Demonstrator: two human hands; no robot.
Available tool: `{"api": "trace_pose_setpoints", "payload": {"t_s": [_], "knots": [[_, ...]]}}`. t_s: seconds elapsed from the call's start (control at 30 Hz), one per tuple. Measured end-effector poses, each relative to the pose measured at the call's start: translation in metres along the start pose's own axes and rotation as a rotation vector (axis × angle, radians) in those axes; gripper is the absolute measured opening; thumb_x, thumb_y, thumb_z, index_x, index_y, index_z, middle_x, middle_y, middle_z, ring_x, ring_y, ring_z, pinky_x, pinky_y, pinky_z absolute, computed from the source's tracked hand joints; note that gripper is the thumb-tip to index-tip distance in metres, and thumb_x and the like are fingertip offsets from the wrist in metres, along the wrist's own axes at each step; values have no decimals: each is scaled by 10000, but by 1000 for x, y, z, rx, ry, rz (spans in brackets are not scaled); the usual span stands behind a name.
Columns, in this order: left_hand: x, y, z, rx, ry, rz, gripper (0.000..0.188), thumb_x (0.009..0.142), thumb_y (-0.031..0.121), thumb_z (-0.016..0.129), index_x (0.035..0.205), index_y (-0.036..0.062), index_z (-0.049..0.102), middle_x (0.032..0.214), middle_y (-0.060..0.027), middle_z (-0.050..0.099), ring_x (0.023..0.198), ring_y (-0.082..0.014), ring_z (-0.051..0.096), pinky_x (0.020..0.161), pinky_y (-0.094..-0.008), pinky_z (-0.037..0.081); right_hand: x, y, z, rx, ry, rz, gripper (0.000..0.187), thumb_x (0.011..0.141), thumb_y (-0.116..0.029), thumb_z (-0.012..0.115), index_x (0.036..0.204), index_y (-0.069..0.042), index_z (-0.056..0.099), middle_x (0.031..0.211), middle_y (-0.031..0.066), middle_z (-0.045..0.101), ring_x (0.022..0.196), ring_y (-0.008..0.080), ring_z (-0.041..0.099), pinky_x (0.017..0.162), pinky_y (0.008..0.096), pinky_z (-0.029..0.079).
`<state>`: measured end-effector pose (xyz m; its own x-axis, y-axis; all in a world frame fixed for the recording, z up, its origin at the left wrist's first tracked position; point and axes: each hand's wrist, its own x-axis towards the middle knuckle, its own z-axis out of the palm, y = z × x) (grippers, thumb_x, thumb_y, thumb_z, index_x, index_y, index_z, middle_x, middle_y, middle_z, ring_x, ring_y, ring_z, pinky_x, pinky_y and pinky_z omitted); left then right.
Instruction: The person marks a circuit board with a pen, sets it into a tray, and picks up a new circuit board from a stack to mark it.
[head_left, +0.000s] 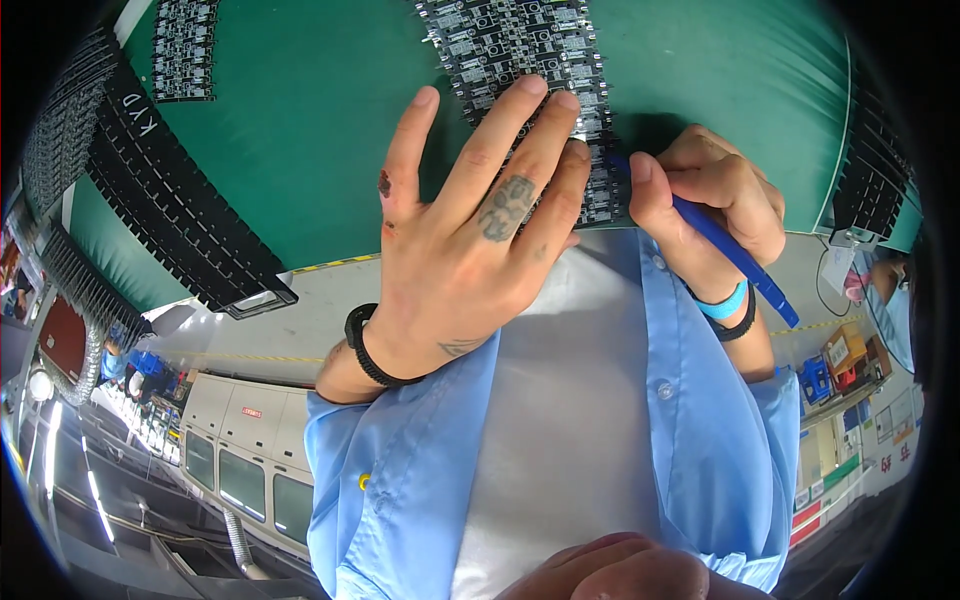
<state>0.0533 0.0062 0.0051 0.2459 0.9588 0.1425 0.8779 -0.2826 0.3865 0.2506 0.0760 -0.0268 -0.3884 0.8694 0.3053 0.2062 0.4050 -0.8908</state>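
Note:
A black panel of small circuit boards (525,40) lies on the green mat (320,140), running from the top edge down beneath my fingers. My left hand (465,240) rests palm down over the panel, its fingers stretched out and spread. Close to the panel's right edge, my right hand (715,195) is closed round a slim blue tool (735,250), pinched between thumb and fingers. One end of the tool slants down past the hand; the other points to the boards near my left fingertips. Its exact kind is unclear.
Another circuit board panel (184,50) lies at the upper left. Long black slotted racks (170,190) stand along the left side, with a similar rack (870,170) at the far right. A white machine cabinet (240,430) is in the background, and a person in blue (890,300) is at the right.

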Motion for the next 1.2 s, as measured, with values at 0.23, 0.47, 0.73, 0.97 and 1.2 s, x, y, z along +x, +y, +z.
{"api": "trace_pose_setpoints", "payload": {"t_s": [0.23,0.47,0.73,0.97,1.2], "knots": [[2,-1,-1,-9,-4,1,303,740,260,763,994,93,769,1290,-55,732,1283,-224,661,1144,-615,371,1,-1,-4,36,4,-5,318,780,110,847,745,-42,569,664,84,649,536,182,582,485,286,430],[1,-2,1,-7,5,7,339,714,274,771,1003,95,768,1297,-51,728,1278,-224,660,1145,-610,371,-10,-8,-9,23,-56,8,298,837,147,771,833,-17,522,666,118,633,533,194,556,493,317,411],[1,-2,-1,-14,-14,5,353,710,289,777,1008,100,767,1315,-49,718,1281,-224,656,1143,-605,373,-10,-4,-5,24,-21,-14,292,756,135,827,763,-28,585,663,93,650,516,200,555,478,297,420],[1,-3,-1,-15,-12,5,364,706,292,778,1015,98,764,1315,-50,718,1274,-229,658,1145,-598,373,-10,-4,-4,25,-25,-27,290,751,136,827,764,-28,588,652,88,639,513,202,553,477,302,420],[0,-3,-1,2,-33,18,388,758,346,764,1058,101,774,1345,-52,711,1291,-240,646,1157,-579,355,-11,-3,-3,15,-25,-37,290,752,135,827,764,-27,586,652,88,636,507,202,548,472,305,415]]}}
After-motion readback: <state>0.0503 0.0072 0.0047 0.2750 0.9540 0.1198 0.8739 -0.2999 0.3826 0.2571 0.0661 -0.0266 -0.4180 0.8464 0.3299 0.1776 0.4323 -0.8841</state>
